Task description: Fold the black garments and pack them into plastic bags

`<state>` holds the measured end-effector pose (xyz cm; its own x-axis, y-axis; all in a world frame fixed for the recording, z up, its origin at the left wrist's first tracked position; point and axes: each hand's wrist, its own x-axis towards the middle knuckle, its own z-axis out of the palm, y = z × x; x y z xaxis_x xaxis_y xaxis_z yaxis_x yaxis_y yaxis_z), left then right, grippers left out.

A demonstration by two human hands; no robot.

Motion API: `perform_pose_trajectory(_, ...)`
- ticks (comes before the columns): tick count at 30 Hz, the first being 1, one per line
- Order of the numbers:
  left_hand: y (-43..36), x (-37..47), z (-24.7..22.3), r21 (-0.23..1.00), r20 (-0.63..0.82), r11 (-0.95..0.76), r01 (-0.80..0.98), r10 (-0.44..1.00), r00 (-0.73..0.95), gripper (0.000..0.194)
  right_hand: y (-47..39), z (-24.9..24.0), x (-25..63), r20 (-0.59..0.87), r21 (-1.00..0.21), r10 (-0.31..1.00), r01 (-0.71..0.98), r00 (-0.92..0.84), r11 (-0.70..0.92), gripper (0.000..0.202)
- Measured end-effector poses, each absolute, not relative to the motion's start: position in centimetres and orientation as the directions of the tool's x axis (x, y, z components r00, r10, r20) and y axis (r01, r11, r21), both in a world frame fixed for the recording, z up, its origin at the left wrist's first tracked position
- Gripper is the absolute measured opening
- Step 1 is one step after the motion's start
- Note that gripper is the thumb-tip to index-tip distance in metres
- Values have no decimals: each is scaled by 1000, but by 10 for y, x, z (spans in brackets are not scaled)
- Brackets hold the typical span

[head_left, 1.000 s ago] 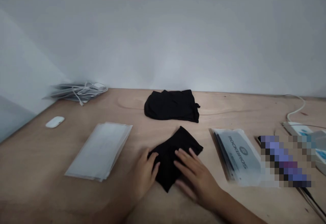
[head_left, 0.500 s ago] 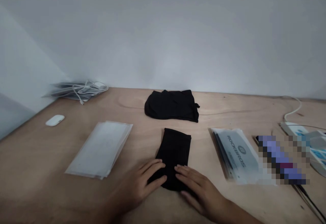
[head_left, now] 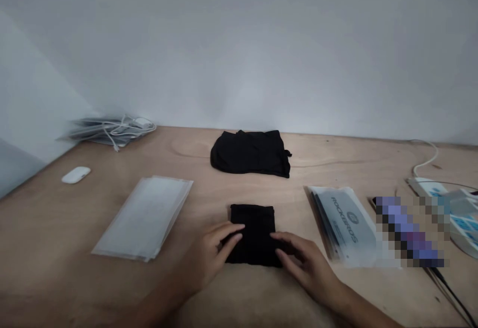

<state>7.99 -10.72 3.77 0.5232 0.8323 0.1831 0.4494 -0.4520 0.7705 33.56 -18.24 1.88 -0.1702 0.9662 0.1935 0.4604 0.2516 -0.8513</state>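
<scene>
Left hand [head_left: 209,252], right hand [head_left: 310,264] at black cloth [head_left: 257,236]; long axis toward wall [head_left: 242,59].

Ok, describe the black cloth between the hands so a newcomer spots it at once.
On the pale wooden tabletop, go to the near middle, between the left hand and right hand. There lies a flat, boxy black cloth. Unlike the wider, round-ended black fabric piece by the grey wall, it has squared corners and fingers on it.
</scene>
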Motion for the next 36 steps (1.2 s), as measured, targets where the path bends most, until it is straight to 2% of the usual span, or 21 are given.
perform_pose_trajectory(2, -94, 91, 38, 797, 104, -346, 495, 886, 452, 20, -166, 17, 336, 146, -870, 983, 459, -111, 181, 24)
perform_pose_trajectory(4, -78, 101, 35, 782, 86, -327, 531, 900, 428, 18, -148, 12, 335, 156, -851, 986, 500, -53, 162, 23)
perform_pose_trajectory(7, -61, 112, 30, 694, 171, -405, 596, 896, 410, 16, -124, 5, 333, 231, -776, 973, 604, 6, 180, 24)
perform_pose_trajectory(10, -62, 116, 26, 579, 303, -487, 654, 873, 382, 23, -116, 0, 331, 301, -705, 953, 678, 21, 208, 27)
perform_pose_trajectory(13, -77, 112, 20, 363, 390, -684, 632, 728, 564, 34, -121, -4, 330, 403, -483, 888, 772, -223, 413, 35)
perform_pose_trajectory(15, -87, 108, 12, 231, 326, -771, 593, 636, 699, 43, -127, -7, 331, 373, -313, 824, 778, -426, 544, 42)
perform_pose_trajectory(17, -92, 105, 3, 155, 236, -775, 612, 631, 739, 54, -131, -12, 332, 306, -240, 809, 782, -501, 575, 46)
perform_pose_trajectory(19, -94, 102, -5, 123, 187, -751, 649, 659, 728, 57, -131, -17, 333, 269, -226, 821, 796, -503, 562, 47)
perform_pose_trajectory(24, -88, 101, -6, 152, 139, -743, 652, 669, 730, 58, -128, -19, 332, 281, -242, 833, 805, -477, 543, 47)
perform_pose_trajectory(29, -83, 89, 2, 297, 182, -721, 626, 687, 704, 51, -140, -15, 319, 312, -175, 876, 884, -369, 434, 45)
perform_pose_trajectory(33, -73, 46, 13, 408, 350, -581, 704, 812, 467, 37, -158, -5, 312, 315, -178, 903, 917, -291, 358, 56)
perform_pose_trajectory(36, -60, 0, 21, 401, 352, -380, 833, 904, 243, 37, -163, 6, 310, 321, -245, 892, 882, -317, 402, 58)
